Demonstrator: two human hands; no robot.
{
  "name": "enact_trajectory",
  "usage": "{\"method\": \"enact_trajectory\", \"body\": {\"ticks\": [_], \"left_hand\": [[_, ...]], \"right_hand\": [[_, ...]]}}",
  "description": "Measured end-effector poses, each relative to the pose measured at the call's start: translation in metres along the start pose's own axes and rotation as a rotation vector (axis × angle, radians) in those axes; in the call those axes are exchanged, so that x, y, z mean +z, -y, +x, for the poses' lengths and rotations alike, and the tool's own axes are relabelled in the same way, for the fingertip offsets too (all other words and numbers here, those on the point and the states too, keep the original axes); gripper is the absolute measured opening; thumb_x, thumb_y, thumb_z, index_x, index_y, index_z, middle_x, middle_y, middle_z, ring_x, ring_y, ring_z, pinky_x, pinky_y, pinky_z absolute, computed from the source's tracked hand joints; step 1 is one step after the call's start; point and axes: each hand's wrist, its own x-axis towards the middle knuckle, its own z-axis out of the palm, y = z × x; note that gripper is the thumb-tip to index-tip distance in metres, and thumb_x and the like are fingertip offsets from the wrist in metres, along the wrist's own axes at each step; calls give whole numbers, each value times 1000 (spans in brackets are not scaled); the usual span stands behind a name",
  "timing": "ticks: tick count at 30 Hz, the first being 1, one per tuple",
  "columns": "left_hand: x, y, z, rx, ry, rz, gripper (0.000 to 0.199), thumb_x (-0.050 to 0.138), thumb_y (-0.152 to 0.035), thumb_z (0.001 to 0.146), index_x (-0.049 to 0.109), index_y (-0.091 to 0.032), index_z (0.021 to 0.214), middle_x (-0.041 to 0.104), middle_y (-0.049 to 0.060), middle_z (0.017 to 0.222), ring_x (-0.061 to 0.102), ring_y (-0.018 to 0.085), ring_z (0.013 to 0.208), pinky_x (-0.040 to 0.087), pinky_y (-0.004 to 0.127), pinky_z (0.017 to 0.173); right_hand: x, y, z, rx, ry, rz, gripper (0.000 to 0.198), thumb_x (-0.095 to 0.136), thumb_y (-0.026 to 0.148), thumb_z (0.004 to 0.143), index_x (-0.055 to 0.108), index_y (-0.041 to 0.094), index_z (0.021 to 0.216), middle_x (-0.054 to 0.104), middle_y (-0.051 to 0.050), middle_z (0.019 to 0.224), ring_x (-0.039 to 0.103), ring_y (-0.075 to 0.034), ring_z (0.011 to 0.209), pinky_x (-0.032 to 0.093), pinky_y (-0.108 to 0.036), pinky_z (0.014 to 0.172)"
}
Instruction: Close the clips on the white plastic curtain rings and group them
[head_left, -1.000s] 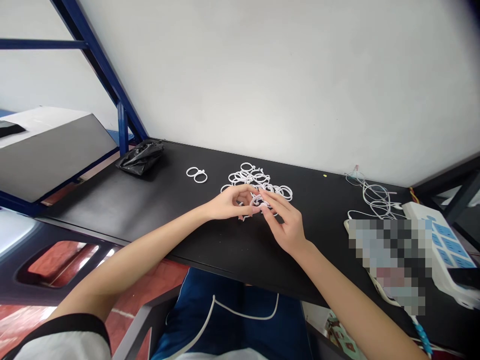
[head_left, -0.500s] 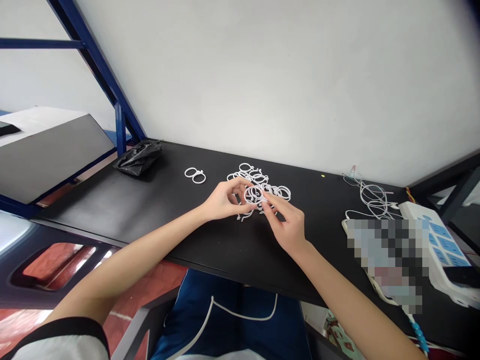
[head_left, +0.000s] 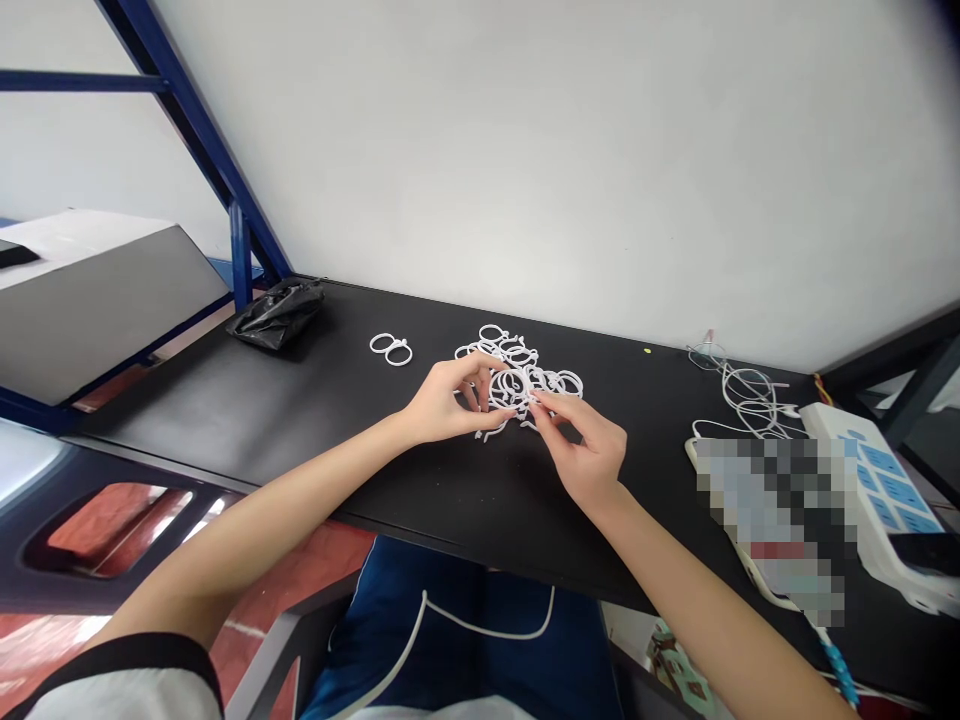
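Currently, through the head camera I read the step as close finger work on one white ring [head_left: 491, 388], which sits between the two hands just above the near part of the pile [head_left: 517, 353] on the surface [head_left: 330, 430]. My left hand [head_left: 448, 400] is curved like a C round the ring's left side, forefinger at its far edge and thumb at its near edge, clasping it between them; my right hand [head_left: 590, 452] has thumb and forefinger pinched together at the ring's right side. I cannot tell whether that pinch takes in only the ring or a neighbour's stub too, since the loops overlap there. To my judgement, the next move calls for a steady left hold and a small, exact turn of the right fingertips, with light pressure. The rings look like smooth, thin, matt plastic, round loops with short knobbed ends, probably springy and apt to snag on one another. Left of the pile, well apart from it, two joined rings [head_left: 390, 349] lie flat. Farther left is a crumpled, glossy black bag [head_left: 277, 315], all creases against the flat, faintly shiny black surface; far right, a thin white cable [head_left: 750, 408] lies in loose coils.
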Motion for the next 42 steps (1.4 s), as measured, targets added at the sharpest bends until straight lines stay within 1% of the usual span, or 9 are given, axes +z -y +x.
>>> {"method": "enact_trajectory", "body": {"ticks": [6, 10, 14, 21, 27, 30, 34, 39, 42], "left_hand": [[0, 0, 1, -30, 26, 13, 44, 79, -30, 73, 57, -16, 109, 56, -6, 68, 62, 8, 55, 53, 17, 53], [-1, 1, 0, -55, 53, 26, 48, 82, -37, 71, 56, -16, 107, 55, -6, 69, 57, 6, 52, 53, 18, 54], [0, 2, 0, -8, 88, 52, 48, 80, -40, 72, 59, -16, 107, 53, -5, 70, 51, 6, 55, 52, 19, 55], [-2, 2, 0, 69, 61, 155, 44, 74, -44, 79, 59, -16, 109, 54, -4, 71, 49, 6, 57, 50, 19, 57], [-2, 1, -1, 111, 66, 220, 43, 70, -42, 83, 57, -16, 114, 56, -3, 74, 50, 7, 60, 50, 19, 61], [-2, 3, -3, 138, 70, 274, 42, 68, -42, 86, 55, -17, 117, 55, -3, 74, 51, 8, 61, 50, 19, 61], [-2, 7, -5, 185, 92, 347, 43, 64, -43, 89, 49, -18, 121, 56, -3, 77, 52, 8, 63, 48, 19, 61], [0, 10, -7, 183, 164, 378, 43, 53, -43, 95, 36, -19, 126, 56, -3, 78, 53, 10, 64, 46, 20, 60], [2, 13, -8, 187, 180, 380, 43, 51, -44, 96, 32, -19, 126, 56, -2, 79, 54, 10, 64, 45, 20, 59]], "right_hand": [[0, -1, -1, 13, -14, 27, 22, 70, 7, 81, 73, 23, 96, 78, -3, 87, 72, -17, 68, 61, -29, 60], [1, 1, -1, 37, 15, 79, 17, 70, 9, 82, 74, 23, 91, 78, -3, 85, 74, -19, 73, 62, -30, 64], [0, 3, -1, 75, 61, 125, 14, 69, 11, 84, 74, 23, 89, 78, -3, 84, 75, -19, 73, 62, -30, 63], [-1, 2, 0, 122, 121, 102, 15, 65, 15, 88, 74, 24, 95, 78, -3, 91, 74, -18, 72, 61, -28, 59], [-1, 2, 1, 78, 94, 64, 14, 66, 14, 87, 74, 23, 94, 78, -4, 87, 72, -17, 69, 60, -27, 57], [-1, 3, 2, 80, 90, 54, 12, 67, 14, 86, 73, 23, 91, 77, -3, 84, 70, -15, 63, 58, -26, 54], [0, 3, 1, 65, 85, 60, 12, 68, 12, 85, 73, 22, 89, 77, -3, 81, 70, -15, 62, 58, -26, 54], [0, 1, -1, 40, 73, 102, 14, 69, 11, 84, 74, 23, 89, 77, -2, 80, 73, -18, 68, 62, -30, 60], [0, -1, -2, 38, 87, 136, 16, 69, 10, 83, 75, 24, 90, 78, -2, 83, 75, -19, 73, 63, -31, 65]]}}
